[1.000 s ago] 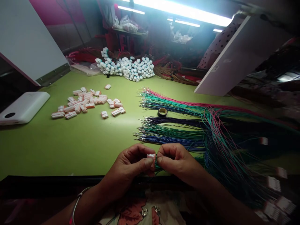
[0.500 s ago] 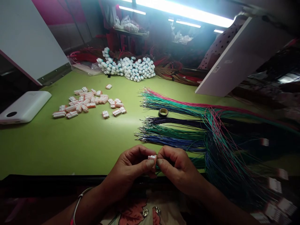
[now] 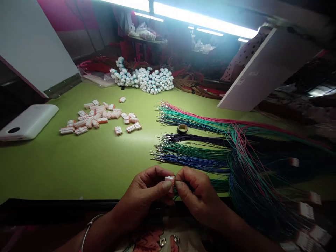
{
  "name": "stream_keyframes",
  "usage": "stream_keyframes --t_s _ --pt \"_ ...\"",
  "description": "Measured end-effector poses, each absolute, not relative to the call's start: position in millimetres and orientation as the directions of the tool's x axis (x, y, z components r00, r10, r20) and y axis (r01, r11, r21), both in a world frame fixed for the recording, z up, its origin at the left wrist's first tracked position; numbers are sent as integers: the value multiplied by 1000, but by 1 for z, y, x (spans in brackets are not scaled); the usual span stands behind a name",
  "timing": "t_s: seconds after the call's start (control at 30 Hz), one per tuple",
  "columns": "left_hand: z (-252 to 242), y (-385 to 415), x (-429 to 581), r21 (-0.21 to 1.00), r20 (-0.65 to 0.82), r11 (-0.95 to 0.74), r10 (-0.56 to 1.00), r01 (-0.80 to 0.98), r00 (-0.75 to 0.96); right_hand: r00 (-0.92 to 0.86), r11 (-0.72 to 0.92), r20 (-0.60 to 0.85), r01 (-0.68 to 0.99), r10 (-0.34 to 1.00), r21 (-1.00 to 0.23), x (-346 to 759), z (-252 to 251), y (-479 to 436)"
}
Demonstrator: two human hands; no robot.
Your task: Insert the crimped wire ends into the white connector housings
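Observation:
My left hand (image 3: pixel 147 190) pinches a small white and pink connector (image 3: pixel 169 180) between thumb and forefinger at the near edge of the green table (image 3: pixel 86 164). My right hand (image 3: pixel 195 190) is closed in a pinch right beside it, fingertips against the connector's right side, gripping thin green wire that runs off to the right. Bundles of coloured wires (image 3: pixel 210 147) with bare metal tips lie fanned on the table just beyond my right hand.
A loose heap of white and pink connectors (image 3: pixel 99 117) lies at the middle left. A pile of white wired connectors (image 3: pixel 144 77) sits at the back. A small tape roll (image 3: pixel 182 128) lies among the wires. A white device (image 3: pixel 27 121) is at the left edge, a white board (image 3: pixel 262 66) leans at right.
Both hands stay together on the connector with only slight finger shifts. The view has tilted a little, so everything sits slightly lower in the frame.

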State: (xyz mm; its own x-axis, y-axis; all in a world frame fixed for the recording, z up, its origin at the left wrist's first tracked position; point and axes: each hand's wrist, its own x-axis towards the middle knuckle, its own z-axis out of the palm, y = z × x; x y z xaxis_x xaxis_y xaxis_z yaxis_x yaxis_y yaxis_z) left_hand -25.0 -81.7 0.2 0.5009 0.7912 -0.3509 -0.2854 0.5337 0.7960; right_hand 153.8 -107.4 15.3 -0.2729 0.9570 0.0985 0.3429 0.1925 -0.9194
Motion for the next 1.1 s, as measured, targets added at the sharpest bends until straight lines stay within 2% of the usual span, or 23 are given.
stream_keyframes --t_s 0.23,0.4,0.5,0.57,0.6,0.67,0.7,0.77,0.93,1.1 --pt "3 -82 -24 742 -349 562 790 -366 505 -235 167 83 363 969 -917 157 19 -102" --pt "13 -76 -21 696 -368 592 780 -405 507 -299 138 35 332 954 -933 168 31 -86" --pt "16 -68 -21 703 -372 579 794 -412 481 -329 125 -19 412 944 -903 183 38 -72" --pt "17 -63 -21 718 -366 564 805 -408 467 -302 155 -25 555 953 -817 196 43 -59" --pt "17 -60 -21 726 -360 555 810 -406 464 -278 192 -1 666 961 -721 202 45 -52" --pt "17 -55 -21 739 -342 537 819 -405 461 -260 263 66 865 963 -427 211 48 -36" --pt "17 -53 -21 744 -333 530 823 -408 461 -276 288 83 915 958 -284 213 48 -28" --pt "16 -50 -20 749 -319 515 832 -417 455 -314 322 77 938 946 -131 212 46 -12" --pt "10 -45 -19 743 -334 513 841 -430 426 -394 394 15 919 919 -5 193 29 15" --pt "5 -42 -22 729 -355 529 835 -435 421 -449 449 7 893 893 21 187 15 25"
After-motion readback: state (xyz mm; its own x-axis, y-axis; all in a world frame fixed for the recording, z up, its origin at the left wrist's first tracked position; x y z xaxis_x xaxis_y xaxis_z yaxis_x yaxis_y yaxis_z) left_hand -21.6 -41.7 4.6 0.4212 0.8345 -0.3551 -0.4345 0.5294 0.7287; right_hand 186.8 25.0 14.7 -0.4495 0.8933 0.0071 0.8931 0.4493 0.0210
